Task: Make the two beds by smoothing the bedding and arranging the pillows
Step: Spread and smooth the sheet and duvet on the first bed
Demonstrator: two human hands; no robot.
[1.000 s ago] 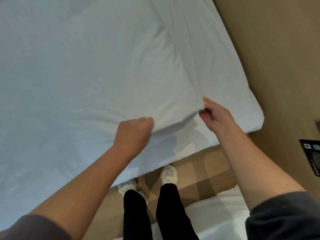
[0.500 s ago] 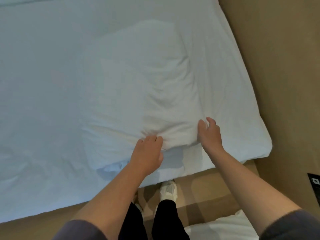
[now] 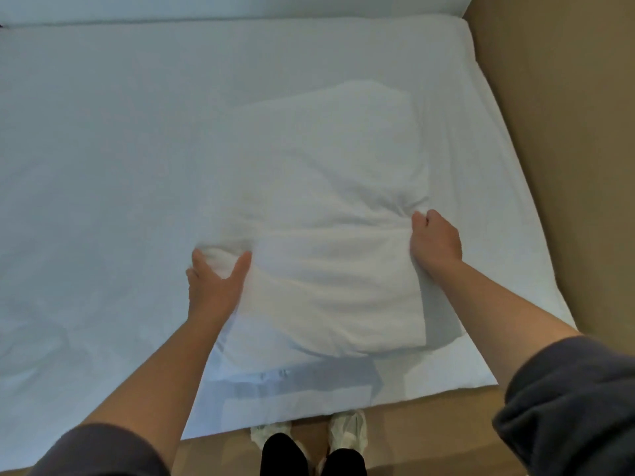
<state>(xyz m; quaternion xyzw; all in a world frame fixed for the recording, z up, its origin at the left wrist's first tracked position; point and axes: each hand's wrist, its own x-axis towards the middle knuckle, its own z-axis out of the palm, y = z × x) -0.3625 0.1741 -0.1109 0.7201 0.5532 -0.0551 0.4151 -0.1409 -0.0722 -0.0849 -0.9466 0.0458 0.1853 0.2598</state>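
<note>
A white pillow (image 3: 330, 228) lies on the white bed sheet (image 3: 103, 149), near the bed's right end and close to the near edge. My left hand (image 3: 214, 280) grips a bunched fold at the pillow's left side, thumb and fingers spread around it. On the pillow's right edge, my right hand (image 3: 434, 240) has its fingers curled into the fabric. The pillow is creased across its middle and its near end is slightly raised off the sheet.
A tan wall or headboard (image 3: 567, 132) runs along the bed's right end. A pale wall (image 3: 206, 5) borders the far side. My feet in white shoes (image 3: 347, 427) stand on tan floor at the bed's near edge.
The pillow has been pulled out flat onto the sheet. My hands have spread apart from its near corner to its left and right sides. The view has tilted up over the bed.
</note>
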